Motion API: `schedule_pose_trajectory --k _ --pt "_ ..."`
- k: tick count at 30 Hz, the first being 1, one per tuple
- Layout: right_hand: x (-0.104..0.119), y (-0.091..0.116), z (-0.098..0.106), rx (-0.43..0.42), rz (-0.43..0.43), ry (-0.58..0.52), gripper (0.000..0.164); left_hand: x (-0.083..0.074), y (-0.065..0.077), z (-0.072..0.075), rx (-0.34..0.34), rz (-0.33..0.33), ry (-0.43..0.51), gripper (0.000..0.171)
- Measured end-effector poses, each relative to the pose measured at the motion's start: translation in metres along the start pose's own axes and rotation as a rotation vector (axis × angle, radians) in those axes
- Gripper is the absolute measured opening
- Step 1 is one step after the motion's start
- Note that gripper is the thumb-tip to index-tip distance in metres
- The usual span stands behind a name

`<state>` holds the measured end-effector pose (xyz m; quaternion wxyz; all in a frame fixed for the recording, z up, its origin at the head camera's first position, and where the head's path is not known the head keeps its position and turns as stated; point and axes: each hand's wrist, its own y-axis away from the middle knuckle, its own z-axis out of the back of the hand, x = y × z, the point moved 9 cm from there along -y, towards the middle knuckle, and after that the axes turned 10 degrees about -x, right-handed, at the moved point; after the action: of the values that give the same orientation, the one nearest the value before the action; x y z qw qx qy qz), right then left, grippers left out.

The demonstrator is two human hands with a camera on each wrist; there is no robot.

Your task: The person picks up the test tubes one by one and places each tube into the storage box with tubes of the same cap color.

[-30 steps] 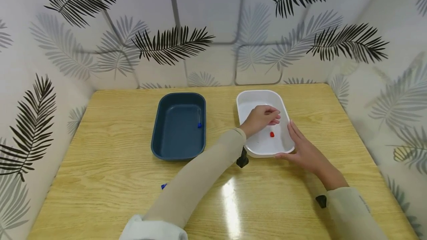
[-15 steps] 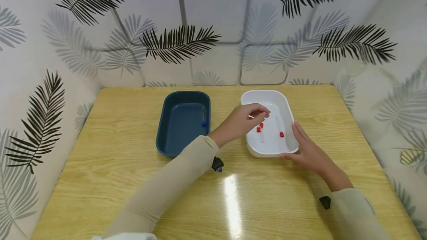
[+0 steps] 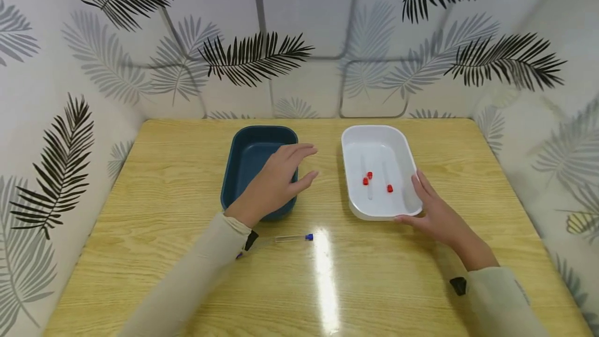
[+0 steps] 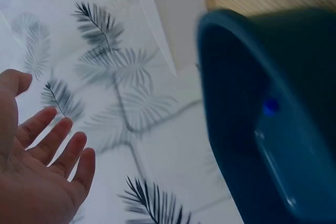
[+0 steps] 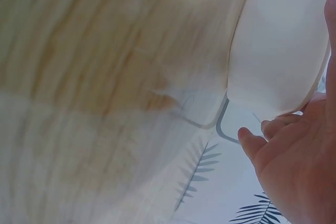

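Observation:
My left hand [image 3: 276, 176] hangs over the right side of the dark blue tray [image 3: 228, 181], fingers spread and thumb apart, with nothing in it. In the left wrist view its fingers [image 4: 68, 148] are loosely extended beside that tray, where a blue cap [image 4: 271, 106] shows inside. My right hand [image 3: 437, 220] touches the near right corner of the white tray [image 3: 348, 191], thumb along the front and extended fingers along the right wall. Three clear tubes with red caps [image 3: 390, 188] lie in the white tray. A clear tube with a blue cap [image 3: 292, 238] lies on the table.
Another blue cap [image 3: 239, 255] peeks out beside my left wrist camera, its tube hidden. The wooden table [image 3: 374, 274] ends at a leaf-patterned wall covering [image 3: 309, 82] at the back and sides. Between the trays runs a strip of bare tabletop.
My left hand has moved left from inside the white tray to over the blue tray, its fingers spreading. More red-capped tubes now show in the white tray. My right hand has stayed at its corner.

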<state>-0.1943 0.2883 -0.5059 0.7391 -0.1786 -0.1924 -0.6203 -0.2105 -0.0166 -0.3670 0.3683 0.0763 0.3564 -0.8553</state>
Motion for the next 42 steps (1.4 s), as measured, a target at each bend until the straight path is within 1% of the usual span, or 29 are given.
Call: schedule_pose_trajectory --k 3,7,9,12,14,17,20,22,26,29,33,36,42 --pt "-0.001 0.0 0.0 -0.003 -0.001 -0.001 0.115 0.014 0.012 0.009 -0.018 0.015 -0.071 0.056" --pt "-0.001 0.0 0.0 -0.01 -0.001 -0.018 0.116 0.035 0.031 0.022 -0.026 0.075 -0.138 0.067" --pt "-0.001 0.0 0.0 -0.016 -0.002 -0.032 0.117 0.047 0.042 0.028 -0.026 0.114 -0.162 0.073" --pt "-0.001 0.0 0.001 -0.025 -0.005 -0.046 0.12 0.067 0.06 0.035 -0.007 0.195 -0.193 0.082" --pt "0.0 0.001 0.001 -0.026 -0.005 -0.055 0.121 0.083 0.074 0.037 0.025 0.262 -0.209 0.088" --pt "0.002 0.002 0.001 -0.02 0.005 -0.06 0.121 0.104 0.098 0.035 0.094 0.358 -0.23 0.096" --pt "0.003 0.002 0.001 -0.02 0.022 -0.056 0.121 0.119 0.118 0.031 0.161 0.424 -0.251 0.104" --pt "0.003 0.002 0.002 -0.027 0.026 -0.051 0.12 0.124 0.127 0.028 0.193 0.444 -0.268 0.107" --pt "0.002 0.002 0.002 -0.036 0.025 -0.044 0.12 0.128 0.134 0.023 0.231 0.455 -0.3 0.114" --pt "0.001 0.003 0.003 -0.031 0.022 -0.04 0.119 0.128 0.133 0.018 0.231 0.451 -0.312 0.117" --pt "0.002 0.002 0.001 -0.016 0.017 -0.033 0.119 0.128 0.133 0.014 0.24 0.449 -0.301 0.12" --pt "0.002 0.001 0.001 -0.007 0.017 -0.029 0.118 0.127 0.134 0.012 0.266 0.45 -0.284 0.122" --pt "0.001 0.003 0.002 -0.02 0.009 -0.032 0.118 0.126 0.139 0.012 0.294 0.46 -0.269 0.126"
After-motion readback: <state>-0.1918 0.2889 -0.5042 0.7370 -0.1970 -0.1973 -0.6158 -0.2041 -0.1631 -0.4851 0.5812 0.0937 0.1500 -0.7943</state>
